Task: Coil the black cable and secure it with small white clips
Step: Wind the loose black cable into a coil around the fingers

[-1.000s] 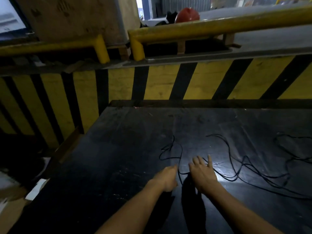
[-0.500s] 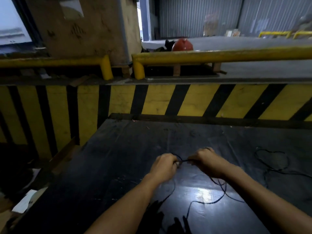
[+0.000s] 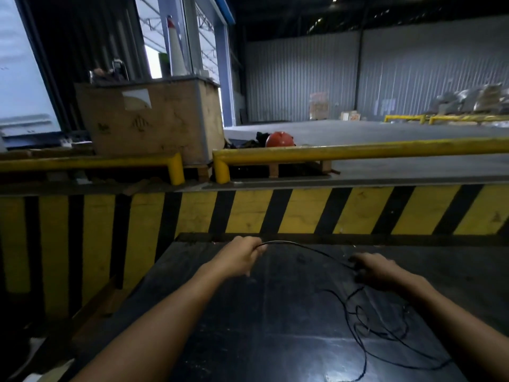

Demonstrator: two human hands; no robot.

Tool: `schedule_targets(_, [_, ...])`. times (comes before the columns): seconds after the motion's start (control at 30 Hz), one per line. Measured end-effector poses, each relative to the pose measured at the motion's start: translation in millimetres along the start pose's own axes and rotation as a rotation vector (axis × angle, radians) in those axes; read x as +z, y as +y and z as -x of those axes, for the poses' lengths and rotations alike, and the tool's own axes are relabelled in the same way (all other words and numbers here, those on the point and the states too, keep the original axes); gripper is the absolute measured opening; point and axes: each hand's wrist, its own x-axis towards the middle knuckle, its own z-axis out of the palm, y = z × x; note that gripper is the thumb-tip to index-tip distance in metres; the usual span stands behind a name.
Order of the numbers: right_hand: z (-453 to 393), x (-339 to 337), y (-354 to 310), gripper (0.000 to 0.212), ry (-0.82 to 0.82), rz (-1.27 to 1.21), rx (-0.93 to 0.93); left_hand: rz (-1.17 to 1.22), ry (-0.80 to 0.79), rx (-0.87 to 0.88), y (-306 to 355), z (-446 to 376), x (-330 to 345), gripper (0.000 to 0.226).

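Above the far part of the black table [image 3: 248,340], the cable [image 3: 305,248] runs in a shallow arc between two raised hands. The left hand [image 3: 242,257] is closed in a fist around one end of that span, near the table's far edge. The right hand [image 3: 377,268] is curled over the cable further right, fingers bent down on it; how tightly it pinches cannot be told. From the right hand the rest of the cable drops in loose tangled loops onto the near right of the table, trailing toward the near edge.

No clips can be made out. The only container is a large crate [image 3: 148,122] far left, behind the yellow rail [image 3: 358,151]; its contents are hidden, and a cone [image 3: 175,48] stands on top. A red helmet [image 3: 279,139] lies on the floor beyond the rail.

The table's left half is bare, with a drop along its left edge. The striped barrier [image 3: 303,210] rises right behind its far edge, close to the left hand.

Half a second ago the hands were nearly touching over the table's middle; now they are well apart with the cable stretched between them, and the view has tipped upward.
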Motion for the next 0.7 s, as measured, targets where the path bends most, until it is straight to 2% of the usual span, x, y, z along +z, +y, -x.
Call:
schedule_targets(0.07, [11.0,-5.8,-38.3,0.078,-0.056,-0.329,-0.133,-0.089,-0.004,0.082,26.8,1.2,-9.6,0.023])
schedule_targets(0.1, [18.0,-8.1,-59.8,0.081,-0.047,-0.471,-0.211,-0.16,-0.017,0.105,39.4,0.6,-13.0,0.021])
schedule_targets(0.13, [22.4,-10.3,-78.5,0.071,-0.007,-0.567,-0.29,-0.236,-0.032,0.112,50.9,-0.2,-16.0,0.02])
schedule_targets(0.23, [31.4,-20.3,-110.0,0.006,0.167,-0.665,-0.446,-0.371,-0.051,0.093,71.0,1.2,-27.0,0.022])
schedule_targets(0.27, [33.9,-25.6,-111.5,0.013,0.189,-0.666,-0.476,-0.349,-0.052,0.087,71.6,3.4,-31.3,0.022])
schedule_targets(0.33, [40.1,-35.9,-107.4,0.022,0.212,-0.646,-0.515,-0.2,-0.111,0.078,64.9,7.6,-39.6,0.022])
schedule_targets(0.5, [47.5,-58.5,-78.5,0.018,0.226,-0.714,-0.548,0.102,-0.321,0.073,34.5,21.1,-45.5,0.03])
schedule_targets(0.63, [42.6,-62.5,-50.3,0.02,0.325,-0.791,-0.36,0.458,-0.356,0.123,24.2,34.4,-45.8,0.029])
schedule_targets(0.7, [40.0,-60.5,-41.3,0.02,0.431,-0.813,-0.242,0.822,-0.368,0.113,27.2,38.6,-47.5,0.031])
